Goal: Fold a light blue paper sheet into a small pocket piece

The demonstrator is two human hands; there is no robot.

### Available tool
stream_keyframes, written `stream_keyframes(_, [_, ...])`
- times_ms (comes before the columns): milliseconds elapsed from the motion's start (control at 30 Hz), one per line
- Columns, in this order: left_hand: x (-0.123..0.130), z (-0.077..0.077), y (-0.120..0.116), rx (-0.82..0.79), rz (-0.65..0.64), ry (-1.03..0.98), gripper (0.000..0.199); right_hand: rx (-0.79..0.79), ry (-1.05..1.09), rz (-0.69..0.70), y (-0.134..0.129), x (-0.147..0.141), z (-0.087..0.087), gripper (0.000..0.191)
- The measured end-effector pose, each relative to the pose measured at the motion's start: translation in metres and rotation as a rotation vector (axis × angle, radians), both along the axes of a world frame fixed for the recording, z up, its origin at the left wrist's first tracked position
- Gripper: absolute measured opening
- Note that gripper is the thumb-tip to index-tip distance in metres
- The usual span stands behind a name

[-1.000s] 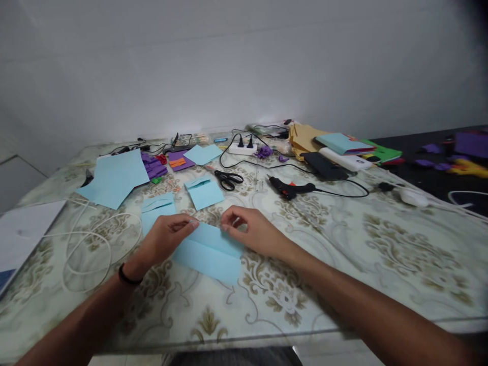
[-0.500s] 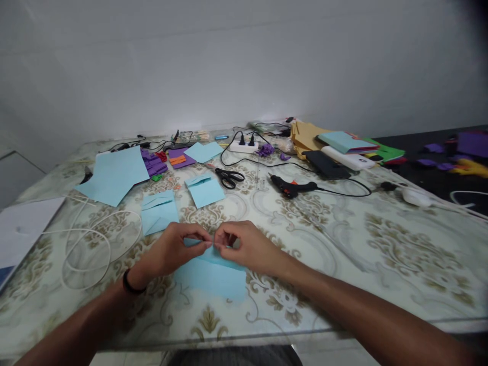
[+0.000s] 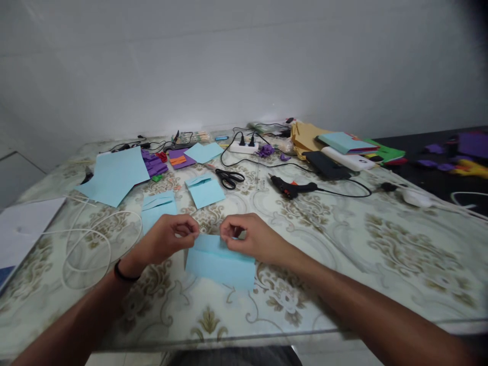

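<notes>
A light blue paper with a folded top strip lies near the table's front edge. My left hand pinches its upper left corner between thumb and fingers. Farther right along the same top edge, my right hand also pinches the paper. Just beyond my left hand is a folded blue paper piece, partly covered by that hand. Another folded blue piece lies behind the gap between my hands, beside black scissors.
A black glue gun with its cord lies right of the scissors. Large blue paper and a looped white cable are on the left. At the back stand a white power strip and stacked coloured papers.
My hands have moved apart along the paper's top edge, the left one leftward. The paper has shifted slightly right and tilted, and more of its top strip shows.
</notes>
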State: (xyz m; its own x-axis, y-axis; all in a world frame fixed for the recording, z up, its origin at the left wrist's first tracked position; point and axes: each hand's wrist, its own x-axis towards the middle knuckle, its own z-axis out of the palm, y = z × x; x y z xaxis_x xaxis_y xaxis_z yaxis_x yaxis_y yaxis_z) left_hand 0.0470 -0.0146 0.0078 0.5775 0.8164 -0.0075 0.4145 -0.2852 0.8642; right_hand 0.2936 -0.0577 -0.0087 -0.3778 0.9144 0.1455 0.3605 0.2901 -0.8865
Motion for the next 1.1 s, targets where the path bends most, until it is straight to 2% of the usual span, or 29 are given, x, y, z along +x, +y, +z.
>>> stream_keyframes(100, [-0.011, 0.008, 0.012, -0.034, 0.058, -0.089, 0.016, -0.003, 0.032, -0.033, 0.007, 0.01, 0.003, 0.005])
stream_keyframes(167, [-0.016, 0.013, 0.018, -0.036, 0.153, -0.167, 0.021, 0.0, 0.063, -0.072, 0.01, 0.016, 0.006, 0.002])
stream_keyframes(300, [-0.013, 0.015, 0.018, -0.009, 0.354, -0.273, 0.027, 0.058, 0.184, -0.264, 0.012, 0.02, 0.008, 0.012])
stream_keyframes(367, [-0.005, 0.009, 0.011, -0.079, 0.335, -0.279, 0.033, 0.077, 0.235, -0.342, 0.01, 0.016, 0.007, 0.015])
stream_keyframes(467, [0.008, -0.003, -0.002, -0.221, 0.207, -0.232, 0.05, 0.07, 0.266, -0.378, 0.002, 0.005, 0.005, 0.014])
stream_keyframes(600, [0.016, -0.014, -0.012, -0.329, 0.232, -0.353, 0.071, 0.036, 0.278, -0.361, -0.007, -0.008, 0.005, 0.012])
stream_keyframes(733, [0.013, -0.01, -0.011, -0.331, 0.316, -0.419, 0.082, 0.015, 0.317, -0.34, -0.008, -0.01, 0.003, 0.01])
stream_keyframes(833, [0.013, -0.003, -0.012, -0.304, 0.35, -0.387, 0.097, 0.036, 0.35, -0.299, -0.007, -0.009, 0.001, 0.01])
stream_keyframes(933, [0.015, -0.001, -0.016, -0.24, 0.397, -0.318, 0.097, 0.126, 0.308, -0.262, -0.007, -0.009, 0.001, 0.004])
stream_keyframes(1000, [0.015, -0.002, -0.017, -0.253, 0.393, -0.333, 0.094, 0.211, 0.266, -0.29, -0.008, -0.009, 0.001, 0.01])
stream_keyframes(1067, [0.014, -0.005, -0.015, -0.305, 0.329, -0.386, 0.086, 0.286, 0.249, -0.346, -0.007, -0.008, 0.001, 0.013])
stream_keyframes(1100, [0.013, -0.006, -0.013, -0.325, 0.279, -0.407, 0.076, 0.31, 0.254, -0.368, -0.006, -0.007, 0.001, 0.014])
